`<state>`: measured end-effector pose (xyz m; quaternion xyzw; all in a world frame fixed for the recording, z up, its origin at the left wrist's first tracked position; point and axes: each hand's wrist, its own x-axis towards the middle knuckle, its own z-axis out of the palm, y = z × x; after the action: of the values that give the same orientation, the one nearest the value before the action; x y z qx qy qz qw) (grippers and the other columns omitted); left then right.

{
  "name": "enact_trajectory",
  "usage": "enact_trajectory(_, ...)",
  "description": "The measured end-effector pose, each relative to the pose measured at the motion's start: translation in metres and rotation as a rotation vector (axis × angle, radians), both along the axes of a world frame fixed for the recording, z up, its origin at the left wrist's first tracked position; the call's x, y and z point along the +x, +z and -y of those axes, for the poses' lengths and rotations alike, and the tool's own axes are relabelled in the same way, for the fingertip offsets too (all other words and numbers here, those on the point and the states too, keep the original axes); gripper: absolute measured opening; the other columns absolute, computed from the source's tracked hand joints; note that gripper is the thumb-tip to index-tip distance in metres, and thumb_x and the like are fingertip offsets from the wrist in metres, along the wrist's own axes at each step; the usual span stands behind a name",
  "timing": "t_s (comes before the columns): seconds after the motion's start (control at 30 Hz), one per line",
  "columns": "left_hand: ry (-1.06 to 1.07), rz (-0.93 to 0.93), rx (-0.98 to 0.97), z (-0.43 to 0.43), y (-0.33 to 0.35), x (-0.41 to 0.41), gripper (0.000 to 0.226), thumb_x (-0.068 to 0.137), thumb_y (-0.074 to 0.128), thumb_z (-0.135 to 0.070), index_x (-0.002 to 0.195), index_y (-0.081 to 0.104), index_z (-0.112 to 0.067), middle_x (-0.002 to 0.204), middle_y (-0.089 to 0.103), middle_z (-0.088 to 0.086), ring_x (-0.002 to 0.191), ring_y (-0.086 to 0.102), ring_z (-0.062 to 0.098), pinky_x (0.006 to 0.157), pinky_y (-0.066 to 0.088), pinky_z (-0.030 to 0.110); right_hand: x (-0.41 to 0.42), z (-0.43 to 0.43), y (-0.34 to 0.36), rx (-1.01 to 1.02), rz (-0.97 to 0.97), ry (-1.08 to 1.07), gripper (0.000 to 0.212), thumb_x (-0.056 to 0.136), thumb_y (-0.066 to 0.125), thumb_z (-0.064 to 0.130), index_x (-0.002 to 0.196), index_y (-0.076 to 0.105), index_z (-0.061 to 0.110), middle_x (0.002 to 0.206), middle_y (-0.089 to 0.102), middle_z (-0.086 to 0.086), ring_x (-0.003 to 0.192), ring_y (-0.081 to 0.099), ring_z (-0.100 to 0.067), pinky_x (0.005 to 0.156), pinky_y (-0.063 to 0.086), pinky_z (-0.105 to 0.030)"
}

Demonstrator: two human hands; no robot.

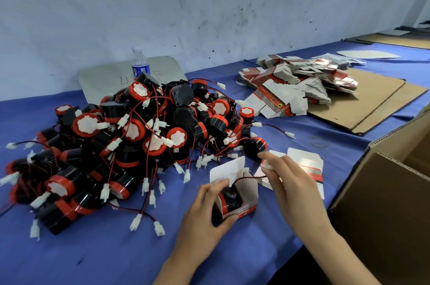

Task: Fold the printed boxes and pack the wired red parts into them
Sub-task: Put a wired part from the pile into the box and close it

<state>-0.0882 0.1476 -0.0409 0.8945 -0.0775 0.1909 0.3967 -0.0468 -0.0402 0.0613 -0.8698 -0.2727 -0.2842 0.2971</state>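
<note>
The person's left hand [209,212] is gripping the open printed box [250,189] on the blue tablecloth [104,256], with the thumb curling along its front edge and the fingers wrapping its left wall. A black-and-red wired part [230,198] is sitting inside this box, its wire trailing out over the right wall. Just right of the box, the right hand [288,187] is pinching the white connector [267,166] at the wire's end, above a flat box blank [307,161]. Left of and beyond the box, a pile of wired red parts [139,135] is sprawling. Beyond the box to the right, a stack of flat printed boxes [295,82] is lying on cardboard sheets [372,103]. Right of the box, a brown carton [384,203] is standing open.
</note>
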Motion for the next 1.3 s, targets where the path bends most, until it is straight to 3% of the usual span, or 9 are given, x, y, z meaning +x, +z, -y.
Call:
enact_trajectory(0.23,0.001,-0.018,-0.05,0.004,0.0,0.002,0.086,0.082,0.071,-0.041,0.14,0.012,-0.062,0.132,0.035,-0.033,0.112,0.053,-0.003,0.084,0.052,0.024,-0.003,-0.01,0.009,-0.285,0.11,0.131,0.052,0.066,0.077,-0.002,0.114,0.071,0.016,0.071,0.054,-0.007,0.058,0.052,-0.025,0.042,0.047,-0.029)
enact_trajectory(0.3,0.005,-0.022,-0.049,0.004,0.0,0.002,0.086,0.082,0.071,-0.041,0.14,0.011,-0.063,0.131,0.035,-0.034,0.112,0.053,-0.004,0.085,0.052,0.023,0.0,-0.021,0.007,-0.518,0.024,0.113,0.06,0.071,0.076,0.007,0.126,0.062,0.028,0.089,0.056,-0.003,0.077,0.055,-0.024,0.054,0.044,-0.027)
enact_trajectory(0.37,0.006,-0.015,-0.039,0.005,0.001,0.002,0.083,0.081,0.067,-0.049,0.14,0.011,-0.063,0.133,0.033,-0.035,0.116,0.05,-0.007,0.086,0.051,0.019,0.005,-0.026,-0.003,-0.629,-0.124,0.095,0.054,0.092,0.054,0.018,0.141,0.04,0.037,0.118,0.05,0.001,0.104,0.047,-0.022,0.072,0.042,-0.03)
enact_trajectory(0.47,0.006,-0.022,-0.055,0.005,0.001,0.004,0.083,0.08,0.067,-0.052,0.141,0.012,-0.063,0.135,0.033,-0.036,0.119,0.048,-0.007,0.087,0.053,0.025,0.008,-0.034,-0.009,-0.702,-0.224,0.028,0.04,0.098,0.046,0.024,0.138,0.042,0.03,0.132,0.047,0.003,0.113,0.045,-0.022,0.072,0.035,-0.029)
enact_trajectory(0.63,0.013,-0.023,-0.042,0.005,0.0,0.004,0.087,0.081,0.07,-0.048,0.14,0.009,-0.063,0.134,0.031,-0.037,0.12,0.046,-0.009,0.088,0.053,0.025,0.011,-0.042,-0.005,-0.778,-0.275,-0.068,0.026,0.098,0.048,0.023,0.122,0.056,0.017,0.122,0.051,-0.004,0.111,0.05,-0.024,0.069,0.032,-0.03)
enact_trajectory(0.83,0.001,-0.037,-0.049,0.006,0.003,0.003,0.086,0.081,0.071,-0.045,0.138,0.01,-0.066,0.135,0.03,-0.037,0.113,0.053,0.001,0.086,0.054,0.029,0.012,-0.047,0.011,-0.905,-0.372,-0.076,0.024,0.096,0.05,0.018,0.119,0.058,0.012,0.119,0.05,-0.008,0.104,0.056,-0.028,0.069,0.036,-0.032)
enact_trajectory(1.07,0.008,-0.058,-0.117,0.006,0.002,0.002,0.088,0.081,0.071,-0.044,0.135,0.007,-0.07,0.135,0.028,-0.042,0.11,0.05,-0.005,0.085,0.046,0.01,0.02,-0.061,0.02,-1.012,-0.497,-0.043,0.024,0.095,0.05,0.012,0.118,0.057,0.01,0.121,0.055,-0.01,0.11,0.055,-0.03,0.074,0.036,-0.032)
enact_trajectory(1.17,0.01,-0.026,-0.057,0.007,0.007,-0.002,0.087,0.083,0.071,-0.041,0.129,0.006,-0.075,0.143,0.025,-0.038,0.112,0.052,0.0,0.086,0.051,0.02,0.018,-0.065,0.017,-1.011,-0.571,-0.033,0.028,0.095,0.051,0.011,0.123,0.055,0.009,0.125,0.054,-0.011,0.115,0.053,-0.03,0.077,0.037,-0.032)
enact_trajectory(1.3,0.136,0.048,0.109,0.022,0.013,-0.007,0.062,0.08,0.078,-0.024,0.126,0.046,-0.05,0.159,0.007,-0.004,0.086,0.069,0.017,0.052,0.056,0.029,0.019,-0.069,0.015,-1.051,-0.62,-0.013,0.027,0.093,0.052,0.008,0.12,0.057,0.007,0.124,0.054,-0.012,0.114,0.053,-0.031,0.083,0.043,-0.035)
